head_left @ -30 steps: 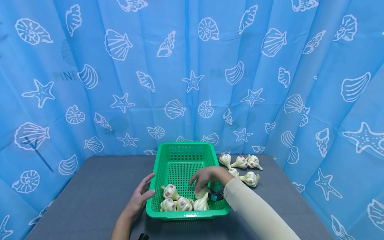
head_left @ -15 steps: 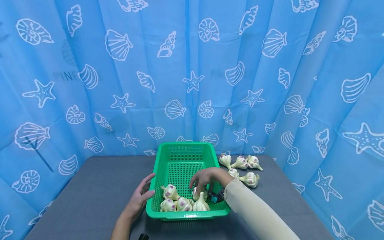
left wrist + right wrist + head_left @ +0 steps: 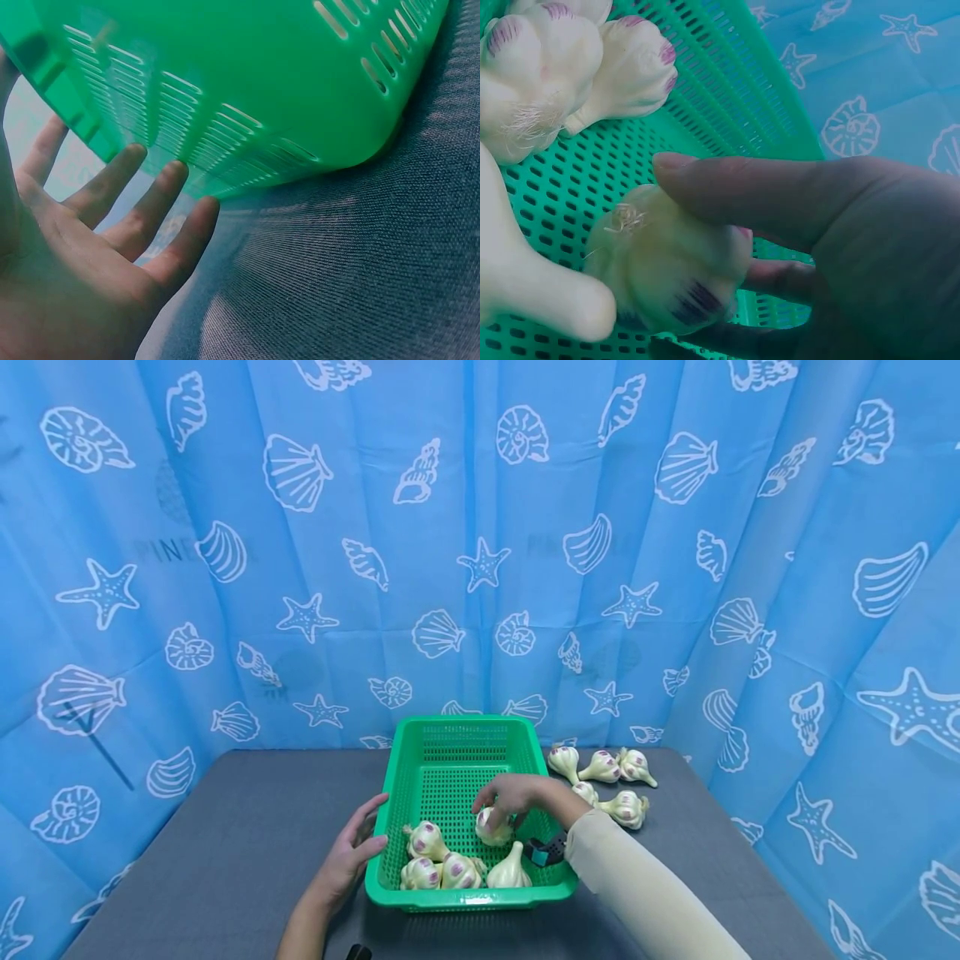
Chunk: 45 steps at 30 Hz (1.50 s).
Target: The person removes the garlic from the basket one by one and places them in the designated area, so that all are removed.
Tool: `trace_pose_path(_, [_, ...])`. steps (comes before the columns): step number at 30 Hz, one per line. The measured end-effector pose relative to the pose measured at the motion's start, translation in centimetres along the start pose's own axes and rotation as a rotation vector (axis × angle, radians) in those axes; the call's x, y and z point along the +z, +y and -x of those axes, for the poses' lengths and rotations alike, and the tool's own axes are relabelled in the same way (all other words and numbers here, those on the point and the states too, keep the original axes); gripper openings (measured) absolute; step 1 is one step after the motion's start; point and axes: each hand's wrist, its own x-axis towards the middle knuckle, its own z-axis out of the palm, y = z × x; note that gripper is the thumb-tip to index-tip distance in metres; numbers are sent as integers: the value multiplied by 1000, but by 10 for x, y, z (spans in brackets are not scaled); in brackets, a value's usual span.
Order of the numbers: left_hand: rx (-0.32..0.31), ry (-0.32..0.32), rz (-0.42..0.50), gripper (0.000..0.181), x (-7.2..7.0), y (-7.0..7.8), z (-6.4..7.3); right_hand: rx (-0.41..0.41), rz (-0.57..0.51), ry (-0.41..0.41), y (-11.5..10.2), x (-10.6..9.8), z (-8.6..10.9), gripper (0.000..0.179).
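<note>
Nearest us, four garlic bulbs (image 3: 460, 870) lie inside the green basket (image 3: 472, 899), gathered toward its near edge, and we count these as placed. The left hand (image 3: 352, 852) is spread against the basket's left edge. A little farther in, toward the right edge, the right hand (image 3: 516, 793) pinches a fifth bulb (image 3: 492, 828) between thumb and fingers; whether it bears on the basket's floor we cannot tell. Beyond the right edge, toward the far right corner of the table (image 3: 262, 827), five loose bulbs (image 3: 625, 808) lie outside, so we judge the work about half done. The bulbs look smooth and waxy, plump and lobed, with purple streaks, thick tapering necks and wiry root tufts; the basket seems glossy moulded plastic, slotted through, with a solid rim; the table top is grey and woven-looking; behind hangs a thin, softly folded blue curtain (image 3: 435, 552) printed with white shells and starfish.
</note>
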Motion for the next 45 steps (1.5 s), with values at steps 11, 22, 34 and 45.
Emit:
trace_pose_path(11, [-4, 15, -8, 61, 1, 1, 1, -215, 123, 128, -2, -11, 4, 35])
trace_pose_path(22, [18, 1, -26, 60, 2, 3, 2, -319, 59, 262, 3, -16, 14, 38])
trace_pose_path(34, [2, 14, -13, 61, 2, 1, 1, -311, -54, 458, 0, -32, 22, 43])
trace_pose_path(45, [4, 10, -15, 60, 2, 0, 1, -296, -62, 709, 13, -40, 21, 42])
